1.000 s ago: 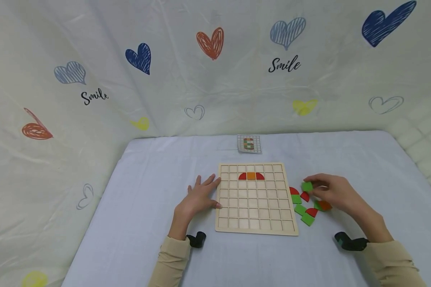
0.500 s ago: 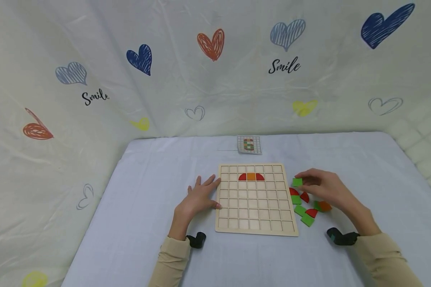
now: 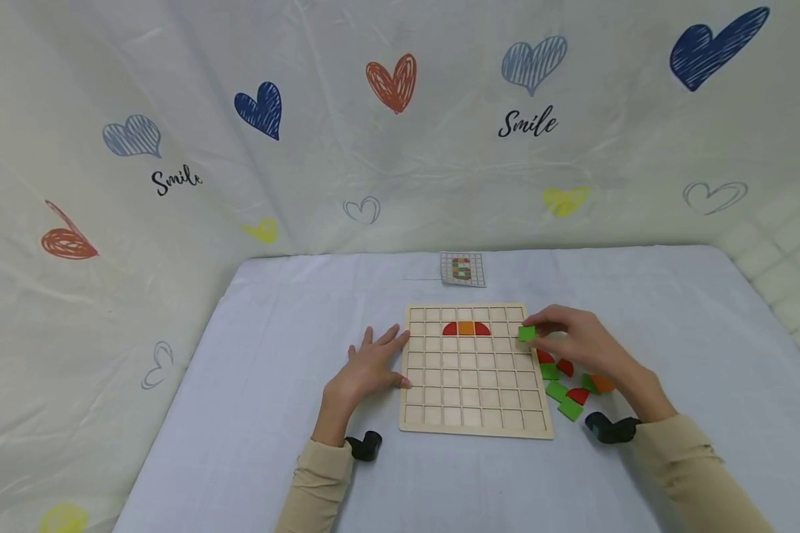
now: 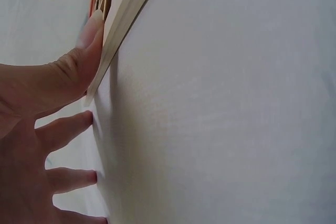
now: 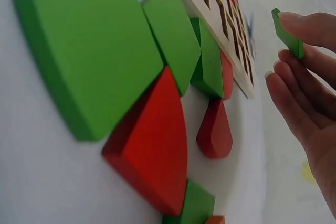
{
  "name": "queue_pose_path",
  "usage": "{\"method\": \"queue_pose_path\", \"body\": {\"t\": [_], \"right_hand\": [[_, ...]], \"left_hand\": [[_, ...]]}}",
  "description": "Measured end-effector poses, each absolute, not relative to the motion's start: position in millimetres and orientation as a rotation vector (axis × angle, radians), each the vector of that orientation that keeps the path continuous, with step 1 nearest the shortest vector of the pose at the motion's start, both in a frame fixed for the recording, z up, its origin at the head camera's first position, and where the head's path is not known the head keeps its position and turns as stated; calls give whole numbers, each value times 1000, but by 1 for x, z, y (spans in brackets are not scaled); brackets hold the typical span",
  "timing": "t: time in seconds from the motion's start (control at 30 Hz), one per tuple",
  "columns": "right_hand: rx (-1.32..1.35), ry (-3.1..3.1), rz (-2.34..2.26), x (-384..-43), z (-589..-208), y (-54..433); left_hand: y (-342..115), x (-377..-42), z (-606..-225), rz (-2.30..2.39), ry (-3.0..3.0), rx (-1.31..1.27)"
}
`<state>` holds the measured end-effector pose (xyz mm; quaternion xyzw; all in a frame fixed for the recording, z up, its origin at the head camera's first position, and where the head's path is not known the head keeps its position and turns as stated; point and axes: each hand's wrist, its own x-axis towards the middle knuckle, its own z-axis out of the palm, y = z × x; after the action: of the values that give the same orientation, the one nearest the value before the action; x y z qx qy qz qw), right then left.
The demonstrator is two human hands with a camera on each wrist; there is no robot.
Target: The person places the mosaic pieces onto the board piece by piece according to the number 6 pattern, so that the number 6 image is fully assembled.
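Note:
A wooden grid board lies flat on the white-covered table. In one of its upper rows sit an orange square block and two red quarter-round blocks, one on each side of it. My left hand is spread at the board's left edge, thumb and fingertip touching the rim. A green square block is pinched between thumb and fingers of my right hand, above the board's upper right edge. In the right wrist view the pinched green block is clear of the table.
Beside the board's right edge lie several loose pieces: green square blocks, red quarter-round blocks and an orange block. A small card with a coloured grid pattern lies behind the board.
My right hand has carried the green block leftward from above the loose pieces to the board's right edge. My left hand has stayed where it was.

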<state>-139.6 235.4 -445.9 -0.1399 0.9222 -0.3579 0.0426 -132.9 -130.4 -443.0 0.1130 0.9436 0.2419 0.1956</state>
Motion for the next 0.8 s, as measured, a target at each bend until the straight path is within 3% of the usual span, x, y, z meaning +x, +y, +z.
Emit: {"method": "queue_pose_path", "body": {"t": [0.8], "right_hand": [[-755,2764,-1095,-164,-444,181]], "left_hand": [[-132,-132,-444,709,2634,347]]}}
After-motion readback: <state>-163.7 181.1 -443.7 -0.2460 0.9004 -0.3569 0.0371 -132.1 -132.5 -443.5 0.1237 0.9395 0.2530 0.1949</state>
